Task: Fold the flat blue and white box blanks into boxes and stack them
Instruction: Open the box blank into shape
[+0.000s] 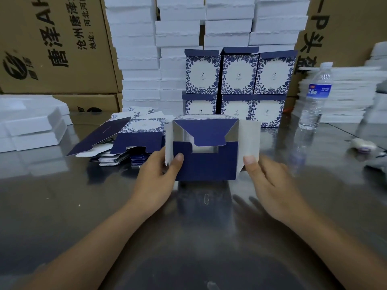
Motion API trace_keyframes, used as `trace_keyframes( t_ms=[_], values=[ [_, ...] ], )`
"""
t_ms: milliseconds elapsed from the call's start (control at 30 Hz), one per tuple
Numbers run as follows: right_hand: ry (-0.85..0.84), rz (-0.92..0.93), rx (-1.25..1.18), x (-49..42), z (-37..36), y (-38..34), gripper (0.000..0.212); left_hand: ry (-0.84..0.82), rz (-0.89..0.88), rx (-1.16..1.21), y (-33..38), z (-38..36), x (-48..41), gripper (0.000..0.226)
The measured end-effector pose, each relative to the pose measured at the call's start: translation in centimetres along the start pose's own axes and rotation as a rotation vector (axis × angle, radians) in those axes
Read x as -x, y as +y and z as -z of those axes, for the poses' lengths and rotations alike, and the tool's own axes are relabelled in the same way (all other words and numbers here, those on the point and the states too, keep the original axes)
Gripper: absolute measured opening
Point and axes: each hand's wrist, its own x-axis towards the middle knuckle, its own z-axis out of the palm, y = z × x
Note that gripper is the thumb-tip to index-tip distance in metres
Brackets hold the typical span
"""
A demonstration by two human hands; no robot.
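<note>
1. Steel table (pixel 62 206) fills the head view, with white cartons (pixel 138 59) and brown cartons (pixel 52 49) walled up behind it.
2. Your half-folded box (pixel 206 164) is at the centre, just in front of you, and seems to rest on the table. Its open end faces you, probably so you can watch the flaps lock. The blue flaps meet in the middle, and the white side flaps splay outward.
3. Your left hand (pixel 159 174) grips the box's left edge, with the thumb pressed on the blue flap and the fingers tucked behind the side flap. This steadies the box.
4. Your right hand (pixel 270 181) sets its thumb against the right side flap. The fingers are hidden behind the box, so this looks like a pinch, ready to fold that flap in.
5. Flat blanks (pixel 125 141) lie just left of the box, an easy reach for the next one.
6. Finished boxes (pixel 238 80) stand directly behind in two tiers of three. To stack this one you will probably have to lift it over them.
7. A water bottle (pixel 316 95) stands to the right, well apart. Watch your elbow near it.
</note>
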Motion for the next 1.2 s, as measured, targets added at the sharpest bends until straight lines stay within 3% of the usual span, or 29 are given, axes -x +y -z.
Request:
trace_keyframes(
  t_ms=[67,167,433,533,767,967,1100,1200],
  values=[
    [-0.093,0.025,0.036,0.1,0.0,-0.2,0.031,0.055,-0.061,-0.067,0.3,-0.1,0.2,0.030],
    [-0.199,0.021,0.024,0.2,-0.2,-0.1,0.053,0.066,-0.075,-0.116,0.5,-0.2,0.4,0.033],
    [-0.150,-0.193,0.151,0.1,-0.5,0.0,0.061,0.179,-0.088,-0.011,1.8,-0.3,0.9,0.054],
    [-0.252,-0.280,-0.017,0.0,-0.5,-0.4,0.070,0.177,-0.066,0.032,2.1,-0.2,0.9,0.057],
    [-0.226,-0.505,-0.619,-0.4,-1.2,-1.4,0.055,0.151,-0.033,0.109,2.6,-0.6,1.2,0.048],
    [-0.181,-0.575,-0.653,-0.4,-1.1,-1.7,0.051,0.137,-0.019,0.145,2.7,-0.9,1.3,0.041],
    [-0.128,-0.580,-0.657,-0.3,-1.3,-1.7,0.055,0.098,-0.036,0.158,2.3,-0.9,1.1,0.016],
    [-0.089,-0.587,-0.668,-0.4,-1.3,-1.9,0.060,0.076,0.012,0.193,2.0,-0.9,1.0,0.011]
  ],
)
